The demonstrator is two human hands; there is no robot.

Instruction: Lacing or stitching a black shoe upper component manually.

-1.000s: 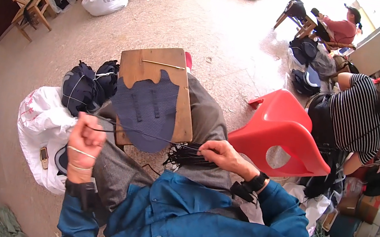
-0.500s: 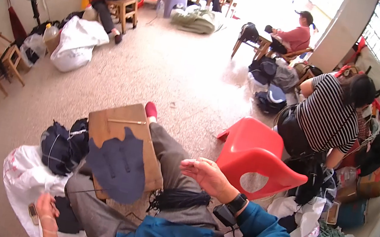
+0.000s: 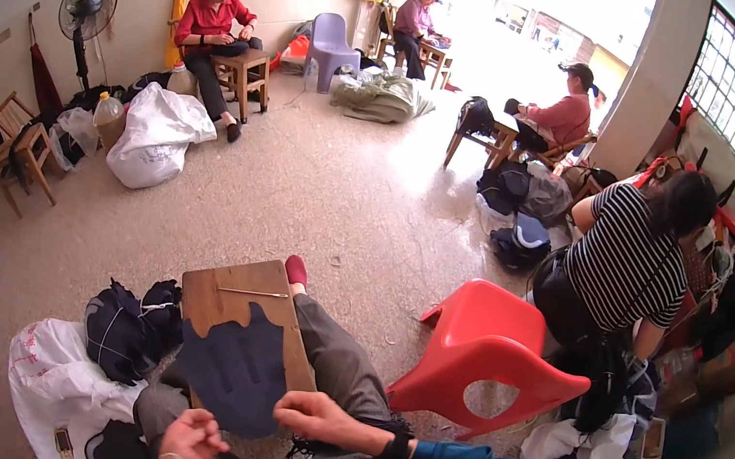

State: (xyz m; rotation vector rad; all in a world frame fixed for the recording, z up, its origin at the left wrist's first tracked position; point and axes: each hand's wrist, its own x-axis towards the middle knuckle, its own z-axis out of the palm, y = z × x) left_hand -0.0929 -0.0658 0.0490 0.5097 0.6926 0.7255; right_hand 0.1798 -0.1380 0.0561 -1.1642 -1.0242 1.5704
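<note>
A dark navy fabric piece with a scalloped edge lies flat on a small wooden stool top before my knees. My right hand hovers beside the fabric's near right edge, fingers pinched together. Lower and to the left, over my lap, my left hand has its fingertips drawn together. Whatever either hand holds is too small to make out. A thin stick rests across the far part of the stool top. Dark strands on my lap are mostly hidden by my right arm.
A bound navy bundle and a white sack with a phone on it lie at my left. The red chair stands at right, near a person in stripes. Other people sit farther off.
My left hand has come up and right, off the white sack to my lap. My right hand has dropped down and left toward the fabric, its fingers closing. The view has tilted up.
</note>
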